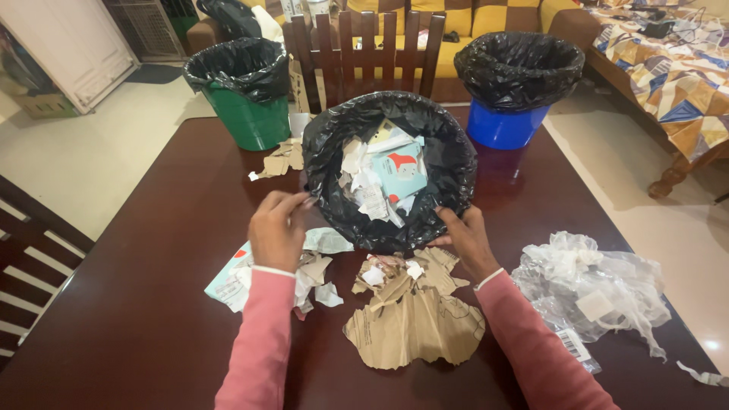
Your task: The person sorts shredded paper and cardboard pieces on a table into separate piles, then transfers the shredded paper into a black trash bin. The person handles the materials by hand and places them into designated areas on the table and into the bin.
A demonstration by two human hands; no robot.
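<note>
On the dark brown wooden bench [152, 304], a round bin lined with a black plastic bag [448, 163] sits in the middle, tipped toward the camera and holding torn white paper and a pale teal carton with a red patch [400, 172]. The left hand [276, 229] is at the bin's near-left rim, fingers pinched narrow on the liner's edge; the right hand [465, 237] grips the near-right rim, fingers curled over the black plastic.

Between the forearms lies a torn brown cardboard sheet [414, 323] with small white scraps on top — just in front of the bin. By the left wrist rests a crumpled pale teal and white wrapper [231, 282]. To the right sprawls a heap of clear crinkled plastic film [588, 292], a white barcode label [571, 343] at its near edge.

Behind stand a green bucket with a black liner [247, 114] and a blue bucket with a black liner [505, 125] — a scrap of brown card [281, 159] beside the green one. A dark wooden chair [364, 57] stands at the far edge.
</note>
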